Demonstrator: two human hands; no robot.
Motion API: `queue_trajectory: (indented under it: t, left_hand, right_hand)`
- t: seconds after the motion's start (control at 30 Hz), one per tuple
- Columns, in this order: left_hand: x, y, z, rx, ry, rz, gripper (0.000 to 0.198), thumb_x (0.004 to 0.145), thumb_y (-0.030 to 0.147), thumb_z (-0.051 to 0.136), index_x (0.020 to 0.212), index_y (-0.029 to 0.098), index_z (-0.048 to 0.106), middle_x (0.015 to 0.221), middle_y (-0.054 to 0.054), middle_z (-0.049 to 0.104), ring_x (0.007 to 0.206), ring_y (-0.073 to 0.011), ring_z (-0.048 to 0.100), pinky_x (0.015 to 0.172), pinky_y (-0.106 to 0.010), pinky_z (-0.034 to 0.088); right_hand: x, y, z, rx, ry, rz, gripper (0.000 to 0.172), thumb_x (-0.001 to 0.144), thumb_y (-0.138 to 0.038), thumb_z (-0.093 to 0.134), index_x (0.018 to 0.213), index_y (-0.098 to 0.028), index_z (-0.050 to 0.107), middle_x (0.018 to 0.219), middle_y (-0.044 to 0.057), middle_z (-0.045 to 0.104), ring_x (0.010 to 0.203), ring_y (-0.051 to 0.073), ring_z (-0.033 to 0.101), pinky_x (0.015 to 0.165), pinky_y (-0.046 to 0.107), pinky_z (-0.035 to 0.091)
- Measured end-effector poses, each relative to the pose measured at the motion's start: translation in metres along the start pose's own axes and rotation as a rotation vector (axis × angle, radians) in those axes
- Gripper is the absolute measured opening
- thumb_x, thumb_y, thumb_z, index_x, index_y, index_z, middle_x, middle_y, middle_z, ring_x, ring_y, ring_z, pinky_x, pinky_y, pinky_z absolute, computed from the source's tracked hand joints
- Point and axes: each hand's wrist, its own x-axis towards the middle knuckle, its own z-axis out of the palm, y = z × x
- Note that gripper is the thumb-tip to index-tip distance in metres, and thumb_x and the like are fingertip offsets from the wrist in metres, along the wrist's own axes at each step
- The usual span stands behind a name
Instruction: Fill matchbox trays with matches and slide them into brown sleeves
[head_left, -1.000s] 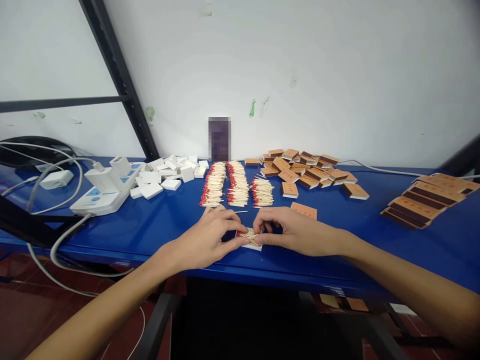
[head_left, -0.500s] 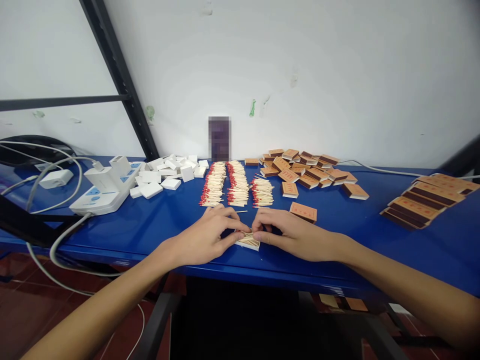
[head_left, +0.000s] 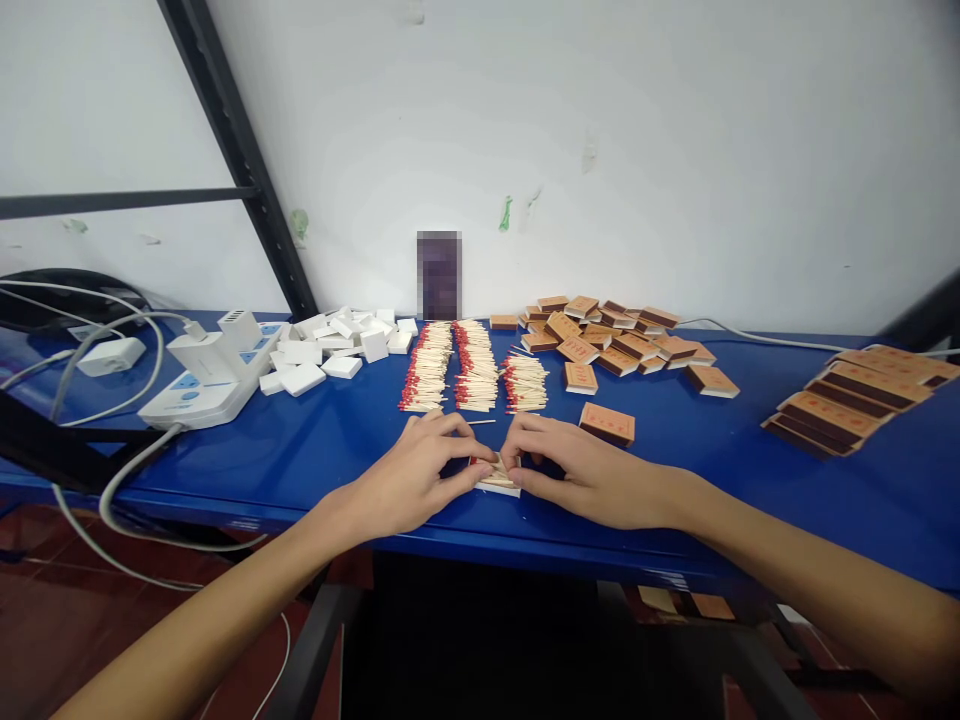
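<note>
My left hand (head_left: 420, 470) and my right hand (head_left: 574, 465) meet near the front edge of the blue table (head_left: 300, 450). Between their fingertips lies a small white matchbox tray (head_left: 499, 478) filled with matches. Both hands pinch it, thumbs and forefingers pressed on its ends and on the matches. Just behind the hands lie rows of loose red-tipped matches (head_left: 471, 368). A single orange matchbox sleeve (head_left: 607, 424) sits beside my right hand.
A heap of white inner trays (head_left: 341, 345) lies at the back left beside a white power strip (head_left: 206, 385) with chargers and cables. A pile of orange matchboxes (head_left: 615, 345) sits at the back right, flat stacked sleeves (head_left: 855, 400) at the far right. A black shelf frame (head_left: 240, 160) leans along the wall.
The hands and the filled tray have shifted slightly away from me, and the fingers have closed in tighter on the tray. Nothing else moved.
</note>
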Motion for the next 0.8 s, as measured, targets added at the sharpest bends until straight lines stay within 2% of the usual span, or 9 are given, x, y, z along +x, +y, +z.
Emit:
queue_trajectory:
  t: [0.17, 0.3, 0.43, 0.57, 0.7, 0.8]
  left_hand:
    - [-0.0046, 0.0026, -0.0021, 0.035, -0.020, 0.022, 0.033, 0.097, 0.045, 0.049, 0.121, 0.030, 0.065, 0.112, -0.004, 0.059, 0.105, -0.0206, 0.051, 0.094, -0.037, 0.037]
    - [-0.0067, 0.0039, -0.0017, 0.092, -0.003, 0.034, 0.032, 0.096, 0.041, 0.053, 0.124, 0.029, 0.063, 0.112, -0.004, 0.060, 0.106, -0.0210, 0.052, 0.095, -0.038, 0.035]
    - [-0.0062, 0.0043, -0.0010, 0.110, 0.007, 0.044, 0.028, 0.095, 0.041, 0.055, 0.119, 0.029, 0.065, 0.110, -0.003, 0.064, 0.103, -0.0204, 0.054, 0.092, -0.038, 0.034]
    - [-0.0039, 0.0049, -0.0008, 0.129, 0.038, 0.045, 0.027, 0.093, 0.043, 0.059, 0.110, 0.025, 0.067, 0.108, -0.001, 0.068, 0.103, -0.0202, 0.057, 0.091, -0.038, 0.032]
    - [-0.0026, 0.0064, -0.0008, 0.126, 0.037, 0.033, 0.024, 0.092, 0.042, 0.060, 0.106, 0.024, 0.068, 0.107, -0.001, 0.069, 0.103, -0.0207, 0.058, 0.091, -0.038, 0.033]
    - [-0.0031, 0.0072, -0.0008, 0.118, 0.038, 0.005, 0.024, 0.092, 0.041, 0.060, 0.109, 0.025, 0.067, 0.110, -0.001, 0.068, 0.106, -0.0211, 0.057, 0.090, -0.037, 0.033]
  right_hand:
    - [0.0007, -0.0003, -0.0007, 0.035, 0.034, 0.034, 0.026, 0.101, -0.041, 0.039, 0.097, -0.021, 0.057, 0.091, 0.004, 0.060, 0.082, 0.018, 0.052, 0.075, 0.032, 0.042]
    - [0.0013, -0.0007, 0.0005, -0.017, 0.056, 0.034, 0.029, 0.101, -0.041, 0.038, 0.095, -0.021, 0.058, 0.093, 0.004, 0.060, 0.084, 0.018, 0.054, 0.076, 0.033, 0.042]
    - [0.0014, -0.0028, 0.0037, -0.162, 0.072, -0.006, 0.024, 0.100, -0.035, 0.042, 0.091, -0.021, 0.059, 0.094, 0.005, 0.058, 0.084, 0.019, 0.053, 0.077, 0.035, 0.041]
    - [0.0008, -0.0056, 0.0031, -0.196, 0.055, 0.008, 0.021, 0.099, -0.030, 0.042, 0.089, -0.020, 0.059, 0.094, 0.005, 0.058, 0.084, 0.019, 0.054, 0.075, 0.034, 0.041]
    - [-0.0002, -0.0069, 0.0031, -0.216, 0.074, 0.027, 0.025, 0.099, -0.037, 0.042, 0.092, -0.020, 0.059, 0.096, 0.005, 0.060, 0.084, 0.019, 0.054, 0.076, 0.035, 0.041]
    - [-0.0015, -0.0077, 0.0056, -0.300, 0.109, 0.009, 0.021, 0.095, -0.039, 0.052, 0.097, -0.020, 0.059, 0.099, 0.006, 0.061, 0.087, 0.021, 0.055, 0.076, 0.036, 0.040]
